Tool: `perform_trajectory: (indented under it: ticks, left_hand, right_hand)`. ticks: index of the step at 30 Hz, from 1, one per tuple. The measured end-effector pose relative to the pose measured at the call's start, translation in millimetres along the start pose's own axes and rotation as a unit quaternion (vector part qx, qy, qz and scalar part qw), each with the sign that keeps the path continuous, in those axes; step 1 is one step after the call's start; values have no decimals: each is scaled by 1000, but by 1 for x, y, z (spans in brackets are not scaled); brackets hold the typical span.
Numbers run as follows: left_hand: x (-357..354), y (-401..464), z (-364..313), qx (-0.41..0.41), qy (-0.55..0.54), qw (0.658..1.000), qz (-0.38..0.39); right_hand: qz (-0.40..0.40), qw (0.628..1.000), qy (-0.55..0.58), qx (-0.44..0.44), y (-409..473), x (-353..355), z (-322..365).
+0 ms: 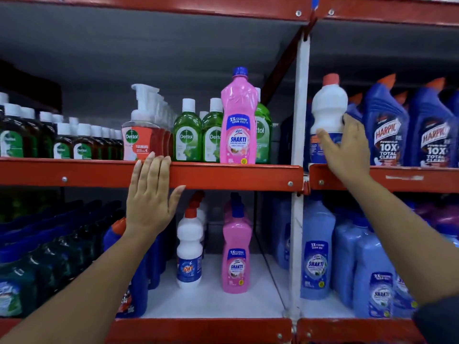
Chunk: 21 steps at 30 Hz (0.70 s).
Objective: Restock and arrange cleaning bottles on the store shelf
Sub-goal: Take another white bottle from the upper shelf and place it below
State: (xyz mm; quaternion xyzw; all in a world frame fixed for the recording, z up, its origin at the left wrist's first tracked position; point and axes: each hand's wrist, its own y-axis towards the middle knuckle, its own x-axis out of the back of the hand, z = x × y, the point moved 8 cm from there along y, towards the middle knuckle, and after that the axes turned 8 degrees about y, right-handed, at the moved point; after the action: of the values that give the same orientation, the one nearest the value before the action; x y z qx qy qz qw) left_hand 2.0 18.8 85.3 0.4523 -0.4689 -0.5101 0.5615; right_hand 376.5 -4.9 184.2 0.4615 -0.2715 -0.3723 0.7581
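Observation:
My right hand grips a white bottle with an orange-red cap standing at the left end of the right bay's upper shelf, beside blue Harpic bottles. My left hand lies flat, fingers apart, against the red front edge of the left bay's upper shelf. A pink Shakti bottle stands upright at that shelf's front, ahead of green Dettol bottles. On the lower shelf stand a white Rin bottle and a row of pink Shakti bottles.
A white upright post divides the two bays. Brown Dettol bottles and a Dettol foaming pump fill the upper left. Light-blue Shakti bottles crowd the lower right; dark blue and green bottles the lower left. White shelf floor shows between rows.

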Motion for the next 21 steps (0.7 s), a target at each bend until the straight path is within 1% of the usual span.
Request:
perform_trajectory:
  ticks: [2, 5, 12, 15, 21]
  left_hand:
    - [0, 0, 0, 0, 1, 1000, 3]
    - [-1, 0, 0, -2, 7, 1000, 3]
    - [-3, 0, 0, -3, 7, 1000, -7]
    - [-2, -1, 0, -2, 7, 1000, -4]
    - [-3, 0, 0, -4, -3, 1000, 4]
  right_hand:
    - [16, 998, 17, -53, 15, -3, -10]
    - [17, 989, 80, -122, 29, -5, -18]
    - [4, 965, 158, -207, 38, 0, -25]
    - [-2, 964, 174, -202, 40, 3, -17]
    - [-34, 974, 167, -152, 46, 28, 16]
